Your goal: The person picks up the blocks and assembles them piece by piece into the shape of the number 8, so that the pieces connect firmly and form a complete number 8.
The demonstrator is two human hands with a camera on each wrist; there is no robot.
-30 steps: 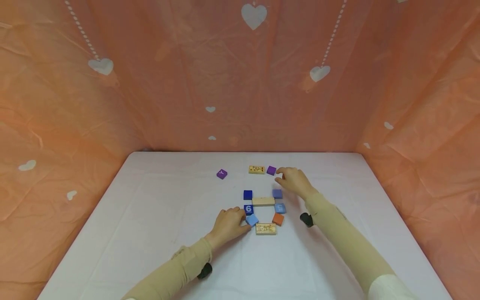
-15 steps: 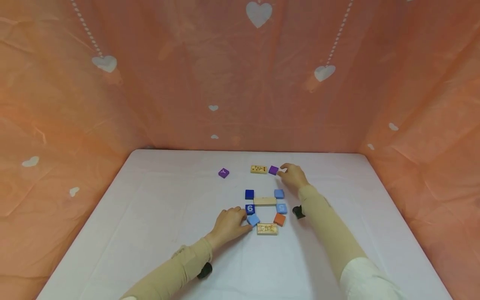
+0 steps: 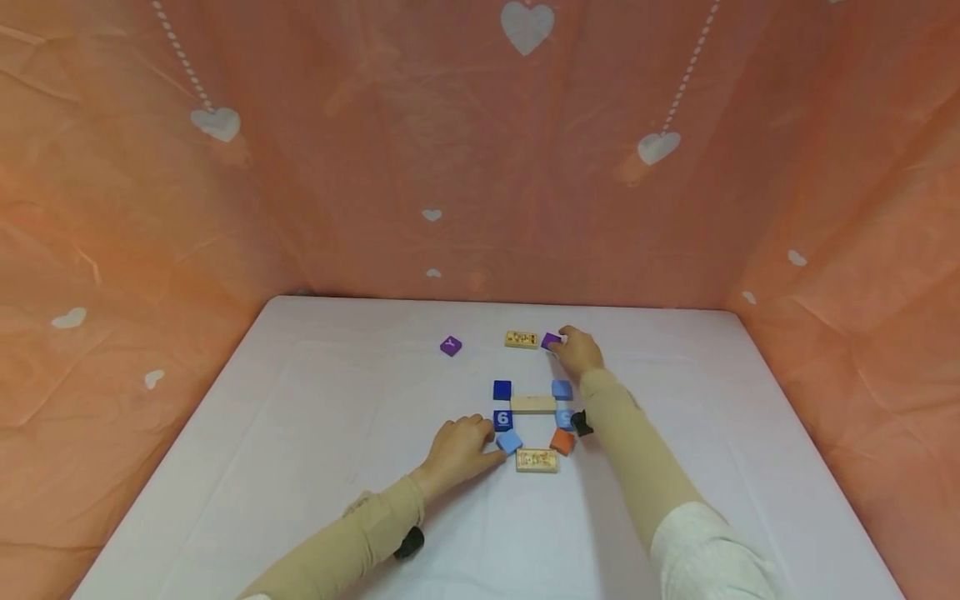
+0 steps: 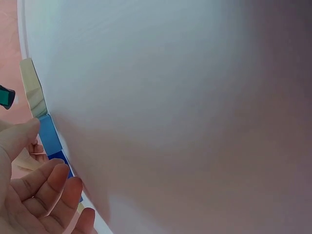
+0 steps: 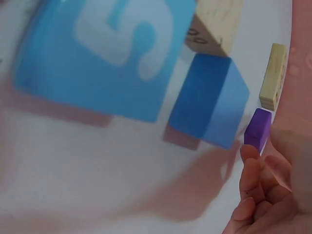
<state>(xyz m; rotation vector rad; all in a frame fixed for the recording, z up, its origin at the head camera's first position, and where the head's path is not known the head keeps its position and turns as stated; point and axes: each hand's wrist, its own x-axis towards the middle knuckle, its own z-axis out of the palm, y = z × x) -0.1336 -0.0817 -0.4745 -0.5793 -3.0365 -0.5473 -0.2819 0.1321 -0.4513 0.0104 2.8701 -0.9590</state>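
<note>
My right hand (image 3: pixel 579 352) is at the far side of the table, thumb and index finger at two sides of a small purple block (image 5: pixel 258 126), pinching it where it lies. My left hand (image 3: pixel 456 450) rests on the table, thumb and index tips right at a tilted light blue block (image 3: pixel 509 442), fingers loosely bent. Beyond that block lies a dark blue block marked 6 (image 3: pixel 503 420), with a plain dark blue block (image 3: pixel 502 390) farther back. A plain wooden block (image 3: pixel 533 405) bridges toward a light blue block marked 5 (image 5: pixel 122 53) and a blue block (image 3: pixel 562 390).
An orange block (image 3: pixel 562 442) and a printed wooden block (image 3: pixel 537 461) lie at the near end. Another printed wooden block (image 3: pixel 521 339) sits left of the purple one. A purple block marked Y (image 3: pixel 451 346) lies farther left. Orange cloth (image 3: pixel 480 167) hangs behind the table.
My right hand has moved left, from beside the purple block to its edges, and its thumb and finger now close on it. The left hand has stayed put. The head view has shifted slightly.
</note>
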